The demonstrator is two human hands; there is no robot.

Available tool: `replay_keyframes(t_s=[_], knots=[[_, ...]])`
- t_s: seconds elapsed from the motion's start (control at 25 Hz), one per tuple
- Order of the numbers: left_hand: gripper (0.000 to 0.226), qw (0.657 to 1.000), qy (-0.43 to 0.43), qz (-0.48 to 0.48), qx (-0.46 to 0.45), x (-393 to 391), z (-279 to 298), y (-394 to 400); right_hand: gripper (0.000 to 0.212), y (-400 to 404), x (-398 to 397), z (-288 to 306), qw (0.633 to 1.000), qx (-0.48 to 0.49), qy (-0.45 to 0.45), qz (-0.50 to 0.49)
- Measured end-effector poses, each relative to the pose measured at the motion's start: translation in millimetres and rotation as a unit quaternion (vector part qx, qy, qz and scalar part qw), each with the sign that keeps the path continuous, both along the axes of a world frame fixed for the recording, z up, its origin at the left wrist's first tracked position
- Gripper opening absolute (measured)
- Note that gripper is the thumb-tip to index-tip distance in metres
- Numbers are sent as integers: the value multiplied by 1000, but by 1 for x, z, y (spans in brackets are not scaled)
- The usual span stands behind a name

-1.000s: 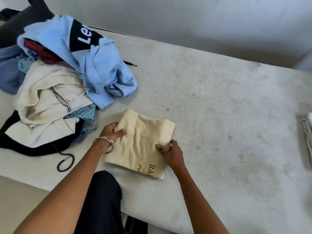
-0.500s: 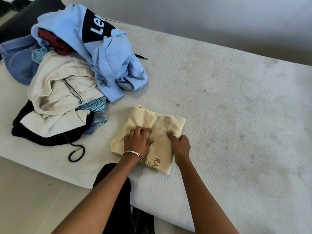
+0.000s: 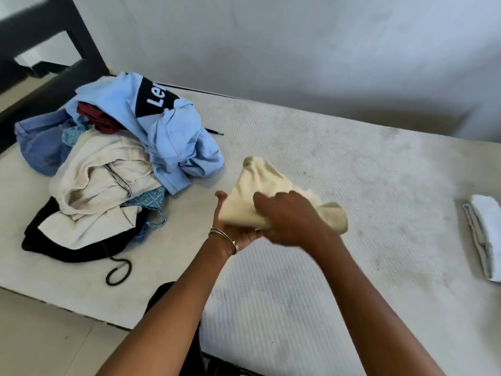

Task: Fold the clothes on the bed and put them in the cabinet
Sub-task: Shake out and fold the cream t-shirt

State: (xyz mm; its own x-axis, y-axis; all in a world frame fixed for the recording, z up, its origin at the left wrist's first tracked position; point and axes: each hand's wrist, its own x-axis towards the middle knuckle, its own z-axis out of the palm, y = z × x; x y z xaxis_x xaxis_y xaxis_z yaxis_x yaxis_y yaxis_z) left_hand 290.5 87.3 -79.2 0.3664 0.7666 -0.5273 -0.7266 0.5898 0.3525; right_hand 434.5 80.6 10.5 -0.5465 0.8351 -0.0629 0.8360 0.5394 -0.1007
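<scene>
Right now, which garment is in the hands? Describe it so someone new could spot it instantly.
Start at the white mattress and the heap of unfolded clothes on its left part. Just right of that heap, the left hand and right hand hold a folded cream garment above the mattress. It alone is pale yellow, compact and lifted; the light blue top beside it lies crumpled.

A pale wall (image 3: 298, 44) fills the upper frame. A dark frame (image 3: 73, 36) is seen upper left; light floor tiles (image 3: 54, 340) lie lower left.
</scene>
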Motion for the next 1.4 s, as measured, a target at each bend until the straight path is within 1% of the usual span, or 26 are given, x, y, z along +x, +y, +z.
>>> replay_keyframes(t_s=[0.04, 0.08, 0.12, 0.16, 0.24, 0.28, 0.32, 0.36, 0.4, 0.44, 0.48, 0.52, 0.56, 0.6, 0.64, 0.68, 0.72, 0.76, 0.8, 0.88, 0.96, 1.04, 1.16, 1.2, 1.32, 1.4], knots=[[90, 999, -22, -30, 17, 6, -5, -2, 44, -17, 7, -14, 997, 62, -35, 36], [95, 998, -12, -66, 14, 11, -8, -4, 44, -37, 16, -33, 994, 80, -60, 38], [98, 994, 21, -107, -2, 17, -20, -8, 44, -58, 27, -56, 996, 55, -63, 21], [95, 986, 75, -148, -19, 19, -34, -15, 45, -75, 37, -81, 996, 32, -80, 16], [75, 953, 233, -186, -48, 28, -67, -38, 41, -102, 61, -126, 991, -123, -57, 10], [73, 931, 317, -176, -43, 30, -83, -50, 38, -113, 74, -141, 973, -228, -16, -8], [73, 910, 382, -157, -24, 35, -95, -59, 35, -120, 85, -150, 953, -295, 51, -55], [72, 895, 422, -144, -1, 41, -101, -65, 31, -123, 94, -160, 937, -286, 150, -130], [70, 883, 449, -135, 10, 47, -104, -68, 28, -121, 101, -165, 914, -221, 244, -237], [68, 875, 466, -131, 8, 53, -106, -67, 27, -115, 108, -169, 874, -135, 297, -361], [67, 864, 486, -129, 2, 60, -101, -65, 31, -107, 113, -169, 823, -83, 302, -474], [66, 843, 521, -135, -4, 65, -101, -60, 39, -100, 117, -170, 781, -91, 274, -553], [63, 813, 562, -152, -10, 70, -100, -56, 49, -96, 118, -175, 762, -136, 234, -588], [59, 781, 601, -172, -11, 73, -100, -53, 58, -93, 117, -178, 766, -183, 195, -585], [55, 759, 622, -190, -11, 75, -102, -52, 63, -91, 117, -184, 767, -221, 183, -574], [52, 755, 625, -200, -13, 74, -106, -51, 65, -91, 117, -186, 754, -241, 212, -572], [48, 766, 612, -194, -18, 72, -111, -49, 64, -90, 117, -188, 724, -255, 272, -581], [41, 788, 589, -178, -27, 68, -115, -48, 60, -91, 120, -189, 693, -262, 324, -589], [33, 813, 559, -161, -40, 64, -118, -50, 55, -91, 123, -188, 675, -271, 356, -586], [22, 853, 499, -139, -67, 58, -116, -60, 46, -92, 132, -184, 661, -308, 396, -558], [21, 871, 472, -124, -59, 55, -108, -70, 38, -94, 139, -176, 640, -350, 448, -517], [20, 888, 445, -110, -24, 61, -95, -78, 40, -100, 149, -163, 616, -385, 488, -484], [18, 912, 392, -112, 46, 89, -71, -84, 47, -115, 177, -141, 618, -362, 509, -477], [22, 917, 373, -120, 72, 104, -61, -84, 47, -121, 190, -133, 617, -339, 523, -481], [55, 924, 324, -151, 135, 162, -40, -77, 40, -139, 243, -101, 602, -270, 563, -498], [62, 919, 310, -183, 160, 220, -29, -72, 36, -153, 296, -82, 595, -223, 578, -512]])
